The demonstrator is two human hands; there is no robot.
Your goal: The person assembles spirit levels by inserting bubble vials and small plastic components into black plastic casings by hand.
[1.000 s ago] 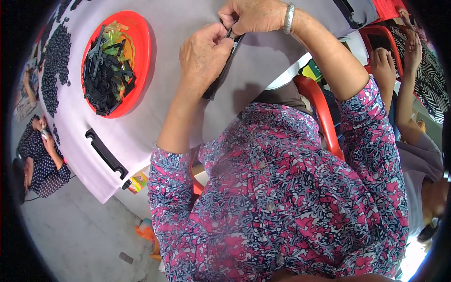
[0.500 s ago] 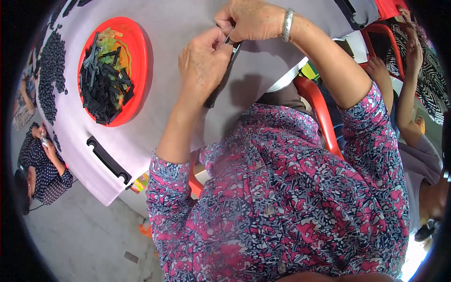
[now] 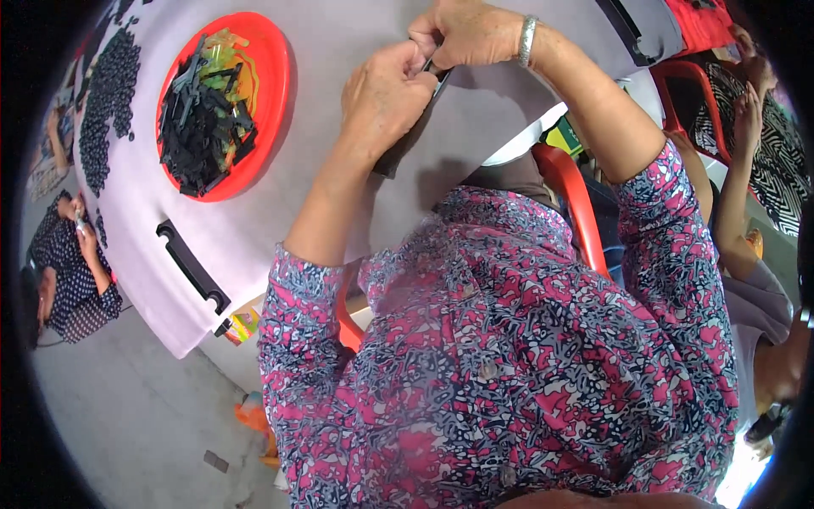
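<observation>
My left hand (image 3: pixel 386 97) and my right hand (image 3: pixel 471 34) meet above the grey cloth-covered table (image 3: pixel 322 170). Both have fingers pinched together around a thin dark strip (image 3: pixel 441 81) with a pale, shiny edge. Most of it is hidden by the fingers, so its kind does not show. A longer dark band (image 3: pixel 397 159) runs from below my left hand toward me; whether it joins the strip I cannot tell. A silver bangle (image 3: pixel 527 41) circles my right wrist. Left of my hands sits a red round plate (image 3: pixel 275 110) heaped with black plastic pieces (image 3: pixel 199 127) and yellowish-green bits.
Many small black pieces (image 3: pixel 110 93) lie spread along the table's far left. Black clips (image 3: pixel 191 267) grip the table edge. A red chair (image 3: pixel 572 204) is behind me. One person (image 3: pixel 76 271) sits at the left, another's arm (image 3: pixel 738 187) shows at the right.
The whole view has shifted slightly, so the plate and my hands appear higher and farther right. Both hands keep their pinch on the dark strip.
</observation>
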